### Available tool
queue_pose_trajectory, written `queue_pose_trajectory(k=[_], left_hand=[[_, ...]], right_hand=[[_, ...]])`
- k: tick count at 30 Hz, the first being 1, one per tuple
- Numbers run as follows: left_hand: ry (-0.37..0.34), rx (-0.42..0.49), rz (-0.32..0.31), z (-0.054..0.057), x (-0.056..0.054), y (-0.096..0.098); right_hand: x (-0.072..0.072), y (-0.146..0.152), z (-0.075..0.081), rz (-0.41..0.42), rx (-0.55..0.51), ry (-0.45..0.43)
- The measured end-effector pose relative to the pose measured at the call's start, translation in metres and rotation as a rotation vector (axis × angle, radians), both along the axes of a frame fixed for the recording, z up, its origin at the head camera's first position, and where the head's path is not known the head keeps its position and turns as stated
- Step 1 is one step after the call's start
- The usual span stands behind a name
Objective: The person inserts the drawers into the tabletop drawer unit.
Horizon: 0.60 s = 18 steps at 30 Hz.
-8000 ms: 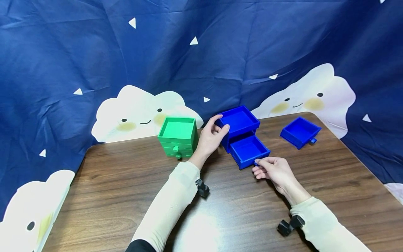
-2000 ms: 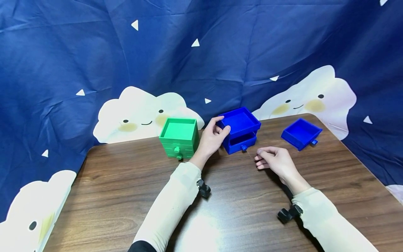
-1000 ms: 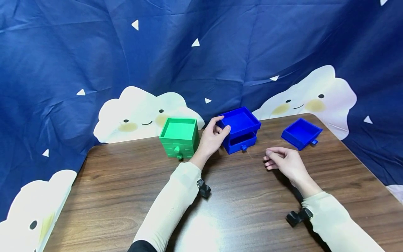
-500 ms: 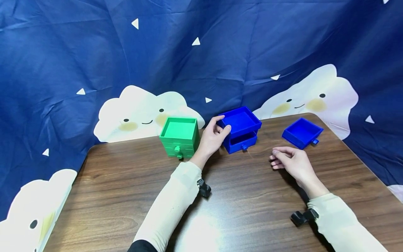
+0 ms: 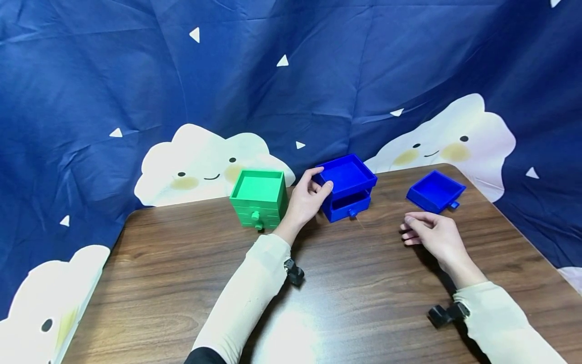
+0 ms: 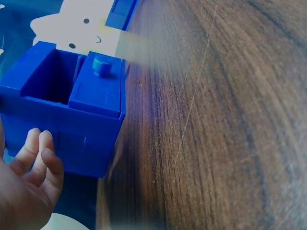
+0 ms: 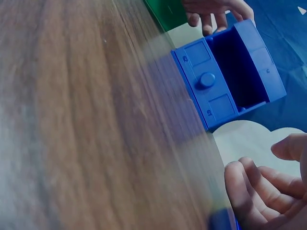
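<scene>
A small blue drawer cabinet (image 5: 347, 176) stands at the back of the table, its upper slot vacant. Its lower drawer (image 7: 197, 57) sits pushed in, with a round knob in front. My left hand (image 5: 305, 199) grips the cabinet's left side, thumb at the front corner and index finger over the top edge; the other fingers bend against the side wall in the left wrist view. A loose blue drawer (image 5: 435, 192) lies on the table to the right. Just in front of it hovers my right hand (image 5: 435, 236), fingers loosely curled and holding nothing.
Left of the blue cabinet, close by my left wrist, stands a green drawer cabinet (image 5: 258, 205) with its drawers in. The wooden table (image 5: 173, 283) ends at a dark blue cloth (image 5: 254, 81) printed with clouds.
Eight seconds ago my right hand pinched the knob of the pulled-out lower drawer. That drawer is now in, and my right hand has moved right toward the loose drawer. The left hand stays.
</scene>
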State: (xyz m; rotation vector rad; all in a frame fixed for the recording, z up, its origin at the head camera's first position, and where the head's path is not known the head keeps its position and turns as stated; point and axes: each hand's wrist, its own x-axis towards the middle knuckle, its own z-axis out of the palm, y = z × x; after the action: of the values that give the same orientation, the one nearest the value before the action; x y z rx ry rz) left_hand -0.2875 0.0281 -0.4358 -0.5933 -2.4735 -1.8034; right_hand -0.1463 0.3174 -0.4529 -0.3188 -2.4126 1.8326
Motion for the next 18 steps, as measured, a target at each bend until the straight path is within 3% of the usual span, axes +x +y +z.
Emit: queue_pose_trajectory(k=[18], left_hand=[[-0.005,0.015,-0.004,0.0,-0.001,0.0]], right_hand=[[0.007,0.024,-0.001,-0.062,-0.068,0.062]])
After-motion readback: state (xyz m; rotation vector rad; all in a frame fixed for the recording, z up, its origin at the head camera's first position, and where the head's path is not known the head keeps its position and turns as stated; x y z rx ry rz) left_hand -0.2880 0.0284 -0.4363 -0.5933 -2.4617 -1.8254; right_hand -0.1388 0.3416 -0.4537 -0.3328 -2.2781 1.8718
